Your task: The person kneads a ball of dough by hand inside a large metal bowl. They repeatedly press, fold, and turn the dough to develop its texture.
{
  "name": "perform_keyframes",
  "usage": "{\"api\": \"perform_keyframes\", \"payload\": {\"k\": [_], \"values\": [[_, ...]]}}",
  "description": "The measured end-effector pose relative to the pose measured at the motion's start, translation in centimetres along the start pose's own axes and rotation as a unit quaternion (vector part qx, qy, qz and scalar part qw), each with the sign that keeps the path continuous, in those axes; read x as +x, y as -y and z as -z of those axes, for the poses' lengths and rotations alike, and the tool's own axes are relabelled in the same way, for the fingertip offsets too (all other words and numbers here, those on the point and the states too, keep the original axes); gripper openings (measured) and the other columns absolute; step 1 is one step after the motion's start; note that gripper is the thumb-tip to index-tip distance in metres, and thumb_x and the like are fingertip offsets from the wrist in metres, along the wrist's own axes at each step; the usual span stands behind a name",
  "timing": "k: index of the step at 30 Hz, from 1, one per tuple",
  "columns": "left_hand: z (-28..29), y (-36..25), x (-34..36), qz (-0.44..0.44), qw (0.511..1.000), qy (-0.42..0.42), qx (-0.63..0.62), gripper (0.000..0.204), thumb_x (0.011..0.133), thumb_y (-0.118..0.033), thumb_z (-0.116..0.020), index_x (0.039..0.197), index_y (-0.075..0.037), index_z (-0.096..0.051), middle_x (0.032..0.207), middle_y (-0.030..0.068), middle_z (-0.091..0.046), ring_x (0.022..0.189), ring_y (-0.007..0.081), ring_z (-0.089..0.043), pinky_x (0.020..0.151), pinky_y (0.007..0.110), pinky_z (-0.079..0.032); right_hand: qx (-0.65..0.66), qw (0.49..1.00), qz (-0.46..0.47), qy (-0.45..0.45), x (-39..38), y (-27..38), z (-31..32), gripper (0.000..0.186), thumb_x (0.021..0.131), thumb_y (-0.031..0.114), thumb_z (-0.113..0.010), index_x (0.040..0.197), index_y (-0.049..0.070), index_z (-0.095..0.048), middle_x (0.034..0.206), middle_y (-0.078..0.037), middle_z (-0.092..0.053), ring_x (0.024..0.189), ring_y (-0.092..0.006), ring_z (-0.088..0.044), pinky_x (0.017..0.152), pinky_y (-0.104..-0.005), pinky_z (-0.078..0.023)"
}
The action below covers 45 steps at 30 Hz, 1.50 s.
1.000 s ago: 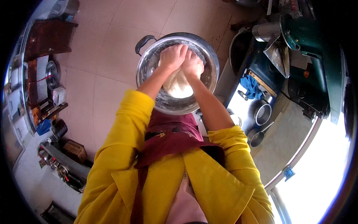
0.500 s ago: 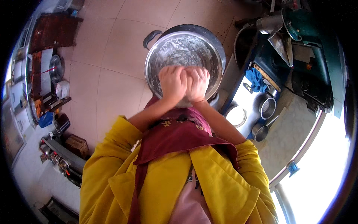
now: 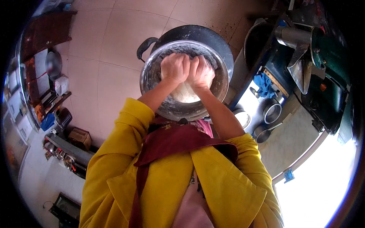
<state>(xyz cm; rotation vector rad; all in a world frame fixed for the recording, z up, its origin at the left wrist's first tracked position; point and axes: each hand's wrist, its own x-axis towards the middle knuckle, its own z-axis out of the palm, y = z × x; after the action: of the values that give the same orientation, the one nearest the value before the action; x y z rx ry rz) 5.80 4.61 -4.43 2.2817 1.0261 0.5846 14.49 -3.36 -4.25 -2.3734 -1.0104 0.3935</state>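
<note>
A shiny metal bowl stands in front of me, with pale smears on its inner wall. In it sits a lump of whitish dough, mostly covered by my hands. My left hand and my right hand press side by side on the dough's far part. Both are closed, with the knuckles up and the fingers curled down into the dough, so the fingertips are hidden. The bowl rests on a larger dark pot with a looped handle at its far left.
Pinkish floor tiles surround the pot. On the right, a counter holds a blue cloth, a metal pot and a saucepan. Beyond it stands a green machine with a metal chute. A shelf runs along the left.
My hands have moved away from my body, to the bowl's far side, and slightly apart. More of the dough shows below them. The bowl sits a little nearer me and farther left in view.
</note>
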Motion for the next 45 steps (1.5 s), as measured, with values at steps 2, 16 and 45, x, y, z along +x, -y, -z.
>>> {"api": "perform_keyframes", "payload": {"k": [2,16,45], "values": [[-0.3,0.3,1.2,0.003,1.0,0.022,0.0,0.023,0.088,-0.024,-0.053,0.07,-0.011,-0.06,0.072,0.0081,-0.065,0.07,0.0315,-0.064,0.063,0.044,-0.049,-0.001,0.999,-0.033,0.026,1.0,0.4,0.4,0.031,0.093,0.034,-0.049,0.076,0.009,-0.057,0.071,-0.018,-0.064,0.067,-0.0405,-0.062,0.061,-0.0516,-0.05],[-0.3,-0.1,3.6,0.094,0.989,0.11,0.038,0.057,0.1,-0.047,-0.035,0.074,-0.006,-0.066,0.072,0.0182,-0.068,0.068,0.0367,-0.068,0.059,0.048,-0.052,-0.08,0.992,-0.093,0.031,2.8,1.5,1.1,0.04,0.095,0.041,-0.041,0.086,0.013,-0.069,0.079,-0.021,-0.069,0.076,-0.0438,-0.067,0.073,-0.0529,-0.054],[-1.3,1.0,-2.1,-0.087,0.996,-0.026,0.013,0.022,0.086,-0.026,-0.054,0.079,-0.008,-0.063,0.079,0.0074,-0.065,0.074,0.0284,-0.061,0.068,0.043,-0.043,-0.064,0.996,-0.033,-0.055,-1.2,0.8,0.0,0.025,0.09,0.035,-0.054,0.081,0.012,-0.058,0.076,-0.009,-0.062,0.079,-0.0325,-0.061,0.076,-0.0462,-0.046]]}}
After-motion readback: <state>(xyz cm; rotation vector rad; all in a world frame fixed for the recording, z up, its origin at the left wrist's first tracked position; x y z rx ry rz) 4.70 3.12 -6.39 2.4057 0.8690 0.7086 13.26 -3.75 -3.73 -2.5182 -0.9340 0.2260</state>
